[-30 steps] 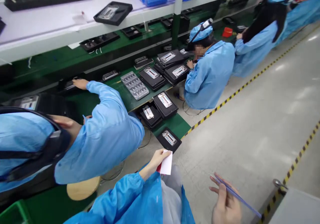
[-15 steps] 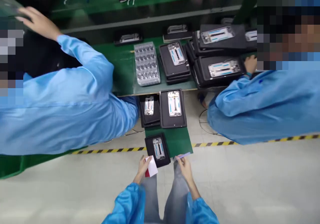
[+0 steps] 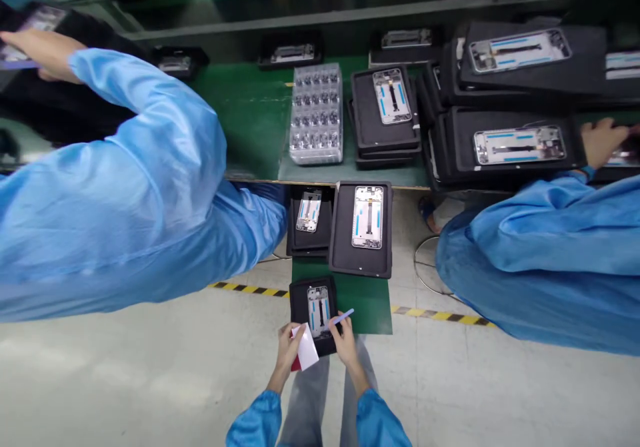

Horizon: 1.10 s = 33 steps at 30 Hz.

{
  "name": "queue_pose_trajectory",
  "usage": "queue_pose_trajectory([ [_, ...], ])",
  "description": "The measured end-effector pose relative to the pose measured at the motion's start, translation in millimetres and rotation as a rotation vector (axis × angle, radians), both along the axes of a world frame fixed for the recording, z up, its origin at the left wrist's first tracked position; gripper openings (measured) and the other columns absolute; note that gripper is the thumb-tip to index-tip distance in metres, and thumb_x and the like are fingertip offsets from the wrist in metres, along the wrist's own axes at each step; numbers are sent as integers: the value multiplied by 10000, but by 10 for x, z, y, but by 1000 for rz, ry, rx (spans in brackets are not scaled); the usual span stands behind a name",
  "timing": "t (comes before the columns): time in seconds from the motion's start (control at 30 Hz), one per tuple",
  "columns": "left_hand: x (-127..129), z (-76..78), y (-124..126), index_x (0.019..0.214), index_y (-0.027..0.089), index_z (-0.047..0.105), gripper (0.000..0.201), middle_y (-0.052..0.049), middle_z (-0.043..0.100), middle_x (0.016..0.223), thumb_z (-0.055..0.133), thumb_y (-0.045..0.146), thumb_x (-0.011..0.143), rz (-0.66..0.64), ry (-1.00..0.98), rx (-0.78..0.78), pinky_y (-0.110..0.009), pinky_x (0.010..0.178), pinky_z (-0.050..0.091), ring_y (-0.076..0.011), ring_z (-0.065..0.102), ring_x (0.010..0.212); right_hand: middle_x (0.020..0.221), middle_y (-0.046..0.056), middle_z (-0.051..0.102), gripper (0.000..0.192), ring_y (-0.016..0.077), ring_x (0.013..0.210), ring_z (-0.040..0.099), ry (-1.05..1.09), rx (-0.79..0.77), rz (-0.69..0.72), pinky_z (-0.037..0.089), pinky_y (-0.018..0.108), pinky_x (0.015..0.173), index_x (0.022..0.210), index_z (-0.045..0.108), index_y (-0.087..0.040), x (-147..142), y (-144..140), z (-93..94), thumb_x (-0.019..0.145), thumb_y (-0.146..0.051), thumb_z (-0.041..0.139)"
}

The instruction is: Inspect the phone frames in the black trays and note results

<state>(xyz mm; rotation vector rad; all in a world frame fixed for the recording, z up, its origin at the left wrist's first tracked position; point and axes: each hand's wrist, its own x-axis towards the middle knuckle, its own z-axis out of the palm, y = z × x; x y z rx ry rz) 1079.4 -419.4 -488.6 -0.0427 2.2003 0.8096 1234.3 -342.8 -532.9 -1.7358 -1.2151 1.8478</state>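
1. Bench (image 3: 250, 120), green-topped, runs across the upper half of the view, with a narrow green extension (image 3: 370, 300) reaching out over the grey floor (image 3: 150, 367).
2. Co-workers in blue coats flank it: one sleeve (image 3: 150, 167) stretches away on the left, another person's hand (image 3: 597, 142) rests by stacked black trays (image 3: 520, 74) on the right.
3. Clear blister tray (image 3: 317, 114) lies on the bench beside a black tray stack (image 3: 385, 110).
4. Two more black trays (image 3: 361, 230) sit at the bench edge.
5. Small black tray (image 3: 314, 314) with a metal phone frame (image 3: 319, 308) sits at the extension's near corner.
6. Left hand (image 3: 289, 347) pinches a white-and-red card (image 3: 305, 354), touching the small black tray's near edge.
7. Right hand (image 3: 346, 342) pinches a thin blue stick (image 3: 341, 318), its tip over the metal phone frame.
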Motion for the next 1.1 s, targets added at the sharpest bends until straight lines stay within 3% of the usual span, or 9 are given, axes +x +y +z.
queue_pose_trajectory([
  [0.13, 197, 181, -144, 1251, 166, 746, 279, -77, 776, 1208, 788, 386, 1083, 46, -9, -35, -421, 881, 691, -227, 773, 1000, 1039, 49, 808, 387, 221, 1012, 788, 15, -17, -6, 659, 448, 975, 983, 765, -187, 216, -49, 210, 1053, -568, 784],
  [0.23, 330, 362, -238, 1179, 161, 751, 243, -60, 776, 1140, 792, 379, 1080, 80, 13, -16, -413, 874, 682, -218, 767, 968, 921, 60, 810, 632, 238, 893, 796, 36, -17, -22, 673, 421, 870, 900, 779, -201, 344, -99, 446, 906, -833, 782],
  [0.33, 443, 634, -371, 1022, 167, 737, 204, -29, 760, 1023, 796, 356, 1074, 110, 54, 29, -397, 871, 668, -203, 752, 925, 936, 112, 843, 804, 310, 925, 819, 36, 0, -53, 680, 419, 840, 856, 820, -232, 427, -170, 762, 714, -1021, 745],
  [0.5, 565, 1042, -457, 927, 180, 711, 256, -9, 733, 941, 793, 374, 1073, 143, 101, 68, -385, 847, 656, -195, 727, 870, 1051, 127, 864, 711, 353, 1063, 811, -3, 17, -93, 669, 445, 945, 945, 853, -263, 464, -198, 1258, 770, -947, 774],
  [0.6, 552, 831, -234, 1114, 181, 756, 222, -59, 779, 1127, 770, 402, 1092, 111, 68, 79, -416, 897, 677, -219, 759, 983, 1133, 139, 847, 733, 351, 1146, 771, -35, 27, -143, 634, 455, 1024, 1023, 838, -249, 391, -25, 1167, 792, -939, 744],
  [0.77, 587, -80, 200, 1336, 186, 735, 334, -105, 764, 1328, 767, 416, 1095, 55, 0, 80, -473, 965, 685, -260, 772, 1110, 1054, 144, 846, 830, 293, 992, 759, -16, 18, -172, 617, 418, 938, 1135, 826, -180, 303, 412, 437, 804, -931, 700],
  [0.83, 628, -309, 269, 1348, 188, 733, 342, -110, 759, 1349, 768, 414, 1094, 49, -1, 80, -488, 985, 682, -269, 769, 1136, 1115, 159, 858, 784, 291, 1022, 766, 4, 15, -165, 611, 419, 960, 1106, 830, -175, 315, 539, 213, 806, -894, 736],
  [0.93, 639, -399, 315, 1351, 205, 740, 330, -122, 739, 1420, 766, 410, 1094, 52, 34, 89, -524, 1053, 659, -288, 746, 1223, 1197, 161, 858, 689, 294, 1106, 777, 16, 4, -160, 606, 459, 1019, 1067, 817, -181, 366, 667, 69, 853, -833, 762],
  [1.1, 514, -323, 465, 1358, 224, 747, 322, -129, 694, 1528, 779, 390, 1084, 55, 79, 115, -564, 1147, 610, -319, 696, 1354, 1157, 121, 856, 505, 287, 1176, 780, 10, -31, -151, 597, 518, 1096, 1040, 795, -182, 444, 800, 42, 962, -680, 802],
])
